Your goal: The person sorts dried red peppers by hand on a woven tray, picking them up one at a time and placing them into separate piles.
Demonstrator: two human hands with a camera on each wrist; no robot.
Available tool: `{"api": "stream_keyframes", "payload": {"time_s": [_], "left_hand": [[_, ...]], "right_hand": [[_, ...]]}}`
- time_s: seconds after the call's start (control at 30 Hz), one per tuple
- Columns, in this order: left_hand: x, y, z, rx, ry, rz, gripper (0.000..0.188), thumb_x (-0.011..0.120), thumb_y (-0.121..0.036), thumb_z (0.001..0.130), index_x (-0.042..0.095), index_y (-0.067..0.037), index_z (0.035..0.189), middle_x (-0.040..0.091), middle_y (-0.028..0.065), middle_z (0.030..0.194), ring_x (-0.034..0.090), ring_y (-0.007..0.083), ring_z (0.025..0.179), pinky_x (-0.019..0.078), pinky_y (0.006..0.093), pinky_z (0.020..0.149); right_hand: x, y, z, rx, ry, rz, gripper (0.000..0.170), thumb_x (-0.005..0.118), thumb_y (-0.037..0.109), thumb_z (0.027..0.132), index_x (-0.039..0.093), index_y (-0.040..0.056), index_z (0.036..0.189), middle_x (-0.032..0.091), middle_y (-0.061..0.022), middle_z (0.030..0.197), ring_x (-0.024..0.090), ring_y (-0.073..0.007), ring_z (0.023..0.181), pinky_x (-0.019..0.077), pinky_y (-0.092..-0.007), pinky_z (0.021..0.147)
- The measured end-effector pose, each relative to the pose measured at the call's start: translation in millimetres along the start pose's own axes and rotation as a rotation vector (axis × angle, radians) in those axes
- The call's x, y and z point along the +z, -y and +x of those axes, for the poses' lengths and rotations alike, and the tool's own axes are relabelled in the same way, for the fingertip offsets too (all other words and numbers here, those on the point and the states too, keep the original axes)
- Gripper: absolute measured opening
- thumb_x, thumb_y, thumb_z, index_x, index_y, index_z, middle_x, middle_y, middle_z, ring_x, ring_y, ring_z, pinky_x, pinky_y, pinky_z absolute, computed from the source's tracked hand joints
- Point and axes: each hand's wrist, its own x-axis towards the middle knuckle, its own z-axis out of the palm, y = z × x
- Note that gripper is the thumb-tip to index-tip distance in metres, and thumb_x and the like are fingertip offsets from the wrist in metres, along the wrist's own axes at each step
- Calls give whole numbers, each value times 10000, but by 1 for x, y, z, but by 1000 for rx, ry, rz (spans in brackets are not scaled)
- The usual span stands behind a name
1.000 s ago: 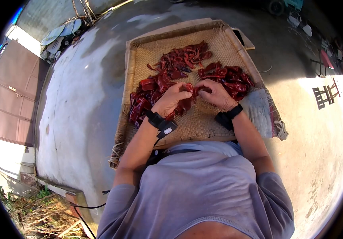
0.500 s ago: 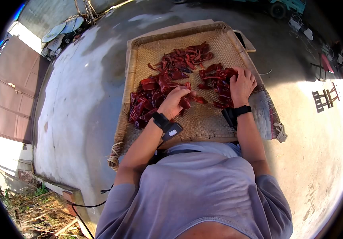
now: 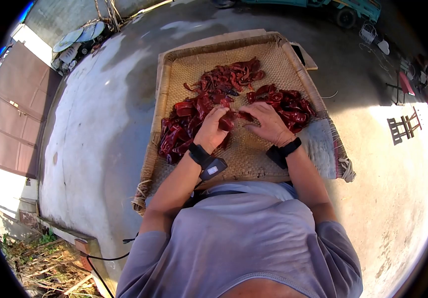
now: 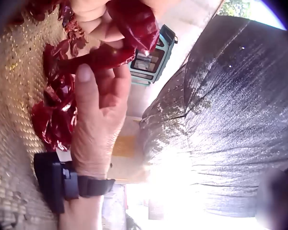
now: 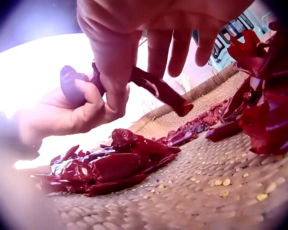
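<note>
Both hands meet over a shallow woven tray. My left hand grips a glossy dark red dried pepper between thumb and fingers. Close beside it, my right hand pinches a longer, narrow piece of dried pepper between thumb and index finger; its other fingers hang fairly straight. Under the left hand lies a heap of flattened red peppers. Another heap of red peppers sits just beyond the right hand. Farther back is a pile of thin, shrivelled red pepper pieces.
Pale seeds are scattered on the weave. The tray has a raised rim, with a pale cloth at its right side. Concrete floor surrounds it; a teal vehicle stands at the far right.
The right hand went from beside the left hand out to the right heap, then came back with a pepper piece. The left hand stayed over the left heap, lifting its pepper slightly.
</note>
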Motion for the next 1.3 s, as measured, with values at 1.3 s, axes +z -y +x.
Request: {"api": "stream_keyframes", "payload": {"time_s": [1.3], "left_hand": [[-15,7,1,-179,-87,19,292,576,-118,961,554,43,1203,610,150,1169,605,255,1041,503,360,953]], "right_hand": [[-4,-46,-12,371,-575,-580,210,651,178,932,645,104,1128,585,-56,1197,543,-298,1100,418,-441,995]]}}
